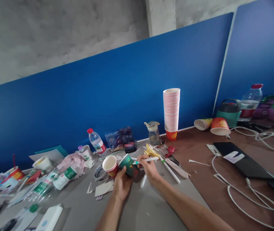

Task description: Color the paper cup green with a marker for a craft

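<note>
Left hand (122, 184) clasps green cup (128, 165) tipped sideways, apparently presenting its wall to white marker (152, 158) pinched by right hand (150, 170).

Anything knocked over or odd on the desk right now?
Two cups lie tipped by the partition, right of the upright stack. At left, bottles lie flat among scraps. No spill shows. The left hand holds the green cup, the right hand a pen.

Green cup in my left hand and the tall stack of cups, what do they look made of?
Green cup, held in the left hand: probably paper, matte, with a printed pattern. Stack of cups: likely paper too, white with thin red-lined rims nested tightly; the bottom one is printed orange-red.
</note>
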Available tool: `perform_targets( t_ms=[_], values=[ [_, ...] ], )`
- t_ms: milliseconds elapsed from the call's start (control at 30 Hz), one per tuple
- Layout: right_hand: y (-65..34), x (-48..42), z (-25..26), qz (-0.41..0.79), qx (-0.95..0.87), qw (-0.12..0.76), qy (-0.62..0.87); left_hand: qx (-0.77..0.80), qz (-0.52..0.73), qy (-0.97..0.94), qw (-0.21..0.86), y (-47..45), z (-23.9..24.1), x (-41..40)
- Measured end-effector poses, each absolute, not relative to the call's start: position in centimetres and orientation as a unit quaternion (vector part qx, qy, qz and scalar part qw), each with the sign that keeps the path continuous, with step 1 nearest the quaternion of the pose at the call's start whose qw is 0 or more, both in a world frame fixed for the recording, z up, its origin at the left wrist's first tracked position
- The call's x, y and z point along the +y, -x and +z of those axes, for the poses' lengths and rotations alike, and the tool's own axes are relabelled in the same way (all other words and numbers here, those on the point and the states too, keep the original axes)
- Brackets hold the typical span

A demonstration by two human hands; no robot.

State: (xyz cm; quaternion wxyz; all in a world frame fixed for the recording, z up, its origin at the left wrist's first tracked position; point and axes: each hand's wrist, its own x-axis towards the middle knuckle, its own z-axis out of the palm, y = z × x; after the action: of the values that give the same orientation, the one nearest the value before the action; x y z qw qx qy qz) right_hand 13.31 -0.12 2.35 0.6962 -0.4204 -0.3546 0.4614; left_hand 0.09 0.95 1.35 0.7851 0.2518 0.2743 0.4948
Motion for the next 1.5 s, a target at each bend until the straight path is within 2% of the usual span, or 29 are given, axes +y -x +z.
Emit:
perform_targets(
  t_ms=[1000,1167,1267,1500],
  values=[
    [-13.2,0.0,2.1,0.461,-0.350,0.702,0.416,0.278,0.508,-0.263,0.771,-0.4,1.6,0.7],
    [-13.4,0.0,2.0,0.482,-0.366,0.678,0.417,0.294,0.501,-0.254,0.773,-0.3,1.5,0.8],
    [-13.6,0.1,1.9,0.466,-0.337,0.698,0.427,0.299,0.508,-0.233,0.773,-0.4,1.7,0.8],
    [-14.1,0.5,1.7,0.504,-0.325,0.684,0.416,0.303,0.507,-0.218,0.777,-0.4,1.9,0.7]
  ],
)
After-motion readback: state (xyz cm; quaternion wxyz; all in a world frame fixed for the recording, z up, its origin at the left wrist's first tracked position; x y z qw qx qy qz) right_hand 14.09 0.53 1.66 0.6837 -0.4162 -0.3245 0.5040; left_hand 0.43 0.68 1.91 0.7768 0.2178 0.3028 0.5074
